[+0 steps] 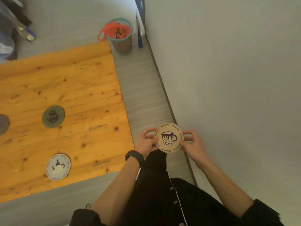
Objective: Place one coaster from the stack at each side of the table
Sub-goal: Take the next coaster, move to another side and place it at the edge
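Observation:
A round beige coaster (pixel 168 137) printed with a dark mug is held flat in front of my body, off the table's right edge, above the floor. My left hand (pixel 145 142) grips its left rim and my right hand (pixel 193 145) grips its right rim. On the wooden table (pixel 91 88) lie a green coaster (pixel 53 116) with a teapot print and a white coaster (pixel 58 167) near the front edge. A grey round coaster (pixel 3 124) shows partly at the left border. No stack is visible.
A teal wire basket (pixel 122 38) with an orange bag stands on the grey floor beyond the table's far right corner. A white wall (pixel 228 79) runs close along my right, leaving a narrow floor strip. Dark objects sit at the top left.

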Demonstrator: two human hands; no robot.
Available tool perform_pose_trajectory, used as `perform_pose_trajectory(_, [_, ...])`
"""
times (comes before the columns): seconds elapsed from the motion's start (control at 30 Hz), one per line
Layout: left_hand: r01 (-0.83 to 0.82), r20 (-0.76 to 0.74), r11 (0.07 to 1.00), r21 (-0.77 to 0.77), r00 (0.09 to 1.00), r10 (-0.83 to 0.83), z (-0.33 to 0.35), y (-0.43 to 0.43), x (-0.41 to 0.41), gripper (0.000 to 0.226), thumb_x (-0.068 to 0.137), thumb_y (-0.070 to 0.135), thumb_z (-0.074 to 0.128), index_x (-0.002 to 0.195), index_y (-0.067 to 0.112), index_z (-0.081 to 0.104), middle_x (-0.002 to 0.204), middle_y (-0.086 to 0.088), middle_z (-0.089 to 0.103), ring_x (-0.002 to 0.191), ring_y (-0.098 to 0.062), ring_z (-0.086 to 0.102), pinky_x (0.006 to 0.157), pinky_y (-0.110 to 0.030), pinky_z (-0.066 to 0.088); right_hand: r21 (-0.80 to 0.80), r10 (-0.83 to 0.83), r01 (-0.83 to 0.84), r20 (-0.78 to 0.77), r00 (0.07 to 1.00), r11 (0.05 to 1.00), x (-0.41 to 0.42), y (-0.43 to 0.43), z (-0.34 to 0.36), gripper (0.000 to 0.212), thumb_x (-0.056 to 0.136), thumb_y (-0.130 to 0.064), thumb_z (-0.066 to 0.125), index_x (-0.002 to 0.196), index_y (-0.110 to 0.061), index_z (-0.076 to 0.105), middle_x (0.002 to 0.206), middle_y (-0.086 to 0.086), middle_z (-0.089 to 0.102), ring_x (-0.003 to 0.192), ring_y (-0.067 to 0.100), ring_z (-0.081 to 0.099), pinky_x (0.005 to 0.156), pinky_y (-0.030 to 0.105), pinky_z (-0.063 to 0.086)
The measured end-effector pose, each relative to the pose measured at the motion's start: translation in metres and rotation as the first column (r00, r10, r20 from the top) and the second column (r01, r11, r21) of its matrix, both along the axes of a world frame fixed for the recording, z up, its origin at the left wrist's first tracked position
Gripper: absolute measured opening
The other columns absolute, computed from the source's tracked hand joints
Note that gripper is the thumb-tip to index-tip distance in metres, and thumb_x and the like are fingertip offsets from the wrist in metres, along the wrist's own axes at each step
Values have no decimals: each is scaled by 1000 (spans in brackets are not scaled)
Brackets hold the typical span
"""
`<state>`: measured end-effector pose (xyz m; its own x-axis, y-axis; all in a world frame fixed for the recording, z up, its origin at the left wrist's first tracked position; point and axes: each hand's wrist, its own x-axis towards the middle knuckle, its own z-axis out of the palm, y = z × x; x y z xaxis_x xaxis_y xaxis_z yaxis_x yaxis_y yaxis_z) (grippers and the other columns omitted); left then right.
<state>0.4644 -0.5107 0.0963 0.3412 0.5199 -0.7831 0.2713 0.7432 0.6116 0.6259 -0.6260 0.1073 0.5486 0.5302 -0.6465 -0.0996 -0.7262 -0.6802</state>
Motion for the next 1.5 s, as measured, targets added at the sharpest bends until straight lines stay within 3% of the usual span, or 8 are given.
perform_pose_trajectory(0.23, [-271,-11,962,-43,963,271,-5,84,9,37,89,-9,60,119,13,58,110,-16,65,92,-25,68,80,-47,60,-16,308,-308,26,951,951,34,137,14,36,89,-5,70,116,-25,56,105,-4,64,95,14,66,63,22,58])
perform_pose_trajectory(0.47, [-473,-139,880,34,870,473,-3,142,-18,36,89,2,64,123,13,59,98,-8,64,87,-23,62,75,-40,53,-30,650,-650,33,759,760,21,265,20,34,90,-9,70,113,-30,57,101,-7,66,92,10,67,61,20,53])
perform_pose_trajectory(0.63, [-655,-229,755,32,731,643,-9,172,-41,29,88,10,68,116,12,60,104,-11,71,81,-23,67,63,-35,52,-66,855,-854,-1,518,517,-9,360,5,36,89,-11,72,102,-41,58,102,-6,66,93,14,69,78,37,62])
perform_pose_trajectory(0.8, [-827,-342,555,87,499,796,-26,203,-47,31,84,19,74,114,9,67,98,-6,75,79,-19,74,80,-38,61,-100,985,-981,-45,169,164,-45,454,-19,39,89,-12,72,99,-45,55,101,-10,67,95,15,69,88,47,59])
perform_pose_trajectory(0.97, [-966,-425,249,72,196,884,-30,224,-28,29,84,18,75,111,10,69,94,-5,76,74,-16,74,79,-36,61,-135,979,-970,0,-205,-204,-81,516,-33,32,92,-15,68,118,-29,56,102,-9,66,88,11,66,73,33,58])
perform_pose_trajectory(1.1, [-993,-489,75,96,18,872,-35,234,-13,21,87,18,71,108,15,69,95,-5,76,72,-14,72,67,-26,56,-173,911,-898,15,-413,-405,-104,540,-49,26,95,-23,66,119,-24,58,103,-10,63,92,12,64,70,24,48])
perform_pose_trajectory(1.33, [-990,-563,-2,144,-83,822,-69,247,-9,28,86,28,71,111,17,72,105,-2,74,92,-20,71,86,-37,58,-261,872,-842,6,-490,-472,-116,554,-89,20,95,-29,66,112,-19,62,101,-7,61,92,13,61,74,25,46])
perform_pose_trajectory(1.5, [-991,-556,4,132,-71,828,-85,256,-14,26,89,23,67,114,18,70,108,0,71,93,-16,64,81,-28,52,-303,871,-831,6,-490,-466,-111,558,-110,17,96,-28,64,111,-19,63,104,-6,64,94,13,63,76,24,47])
